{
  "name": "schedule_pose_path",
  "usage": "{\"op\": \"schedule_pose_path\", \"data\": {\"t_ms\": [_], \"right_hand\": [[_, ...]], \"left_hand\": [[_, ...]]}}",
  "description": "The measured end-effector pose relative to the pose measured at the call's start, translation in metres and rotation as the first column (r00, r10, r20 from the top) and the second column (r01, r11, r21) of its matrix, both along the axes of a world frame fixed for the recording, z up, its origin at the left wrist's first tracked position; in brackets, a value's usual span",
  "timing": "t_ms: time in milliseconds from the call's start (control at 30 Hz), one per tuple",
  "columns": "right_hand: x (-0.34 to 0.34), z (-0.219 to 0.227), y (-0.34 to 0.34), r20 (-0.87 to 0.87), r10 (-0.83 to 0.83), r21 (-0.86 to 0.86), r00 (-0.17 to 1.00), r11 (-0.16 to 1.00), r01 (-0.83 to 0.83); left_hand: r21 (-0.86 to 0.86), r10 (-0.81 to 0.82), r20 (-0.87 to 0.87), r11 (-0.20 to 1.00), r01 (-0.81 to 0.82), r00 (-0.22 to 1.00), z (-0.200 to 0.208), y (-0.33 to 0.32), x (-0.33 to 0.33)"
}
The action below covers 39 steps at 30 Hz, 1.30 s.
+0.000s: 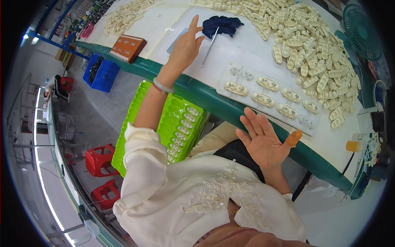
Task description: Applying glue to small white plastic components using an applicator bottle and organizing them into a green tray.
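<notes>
My left hand reaches out over the white table top with its fingers spread and nothing in it. It is next to a thin metal rod and just short of a dark blue cloth. My right hand hovers palm up and open near the table's green front edge, with an orange cot on its thumb. Just beyond it lies a white moulded tray holding several cream oval parts.
A big heap of cream parts covers the table's right side. An orange-brown block sits at the left edge. Stacked green trays stand beside my lap. Red stools, a blue crate and a teal fan are around.
</notes>
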State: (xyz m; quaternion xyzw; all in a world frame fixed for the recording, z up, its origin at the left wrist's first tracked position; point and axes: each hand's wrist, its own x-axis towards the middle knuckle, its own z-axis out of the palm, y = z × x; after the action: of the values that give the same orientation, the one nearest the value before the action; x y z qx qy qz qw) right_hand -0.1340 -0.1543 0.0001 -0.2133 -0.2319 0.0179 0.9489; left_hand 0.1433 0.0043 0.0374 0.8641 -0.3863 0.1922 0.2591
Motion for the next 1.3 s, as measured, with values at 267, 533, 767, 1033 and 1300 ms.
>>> {"op": "schedule_pose_path", "data": {"t_ms": [267,533,767,1033,1300], "right_hand": [[0.001,-0.011,-0.004,-0.045,0.025,0.108,0.999,0.994,-0.02],[-0.003,-0.02,-0.01,0.047,-0.016,0.142,0.999,0.99,0.009],[-0.04,-0.017,-0.041,-0.172,-0.159,0.079,0.972,0.981,0.174],[-0.045,0.039,-0.151,0.599,-0.659,-0.795,0.456,-0.559,0.236],[-0.016,0.017,-0.2,0.456,-0.453,-0.816,0.766,-0.557,0.156]], "left_hand": [[0.352,-0.144,0.088,0.93,0.104,0.986,-0.033,-0.03,0.059],[0.301,-0.117,0.138,0.951,0.071,0.983,-0.035,-0.035,0.094],[0.199,-0.022,-0.118,0.979,0.045,0.993,-0.02,-0.037,0.095],[0.509,-0.02,0.111,0.86,-0.039,0.994,0.004,-0.031,0.077],[0.288,-0.533,-0.133,0.786,0.547,0.836,0.053,-0.016,-0.032]]}}
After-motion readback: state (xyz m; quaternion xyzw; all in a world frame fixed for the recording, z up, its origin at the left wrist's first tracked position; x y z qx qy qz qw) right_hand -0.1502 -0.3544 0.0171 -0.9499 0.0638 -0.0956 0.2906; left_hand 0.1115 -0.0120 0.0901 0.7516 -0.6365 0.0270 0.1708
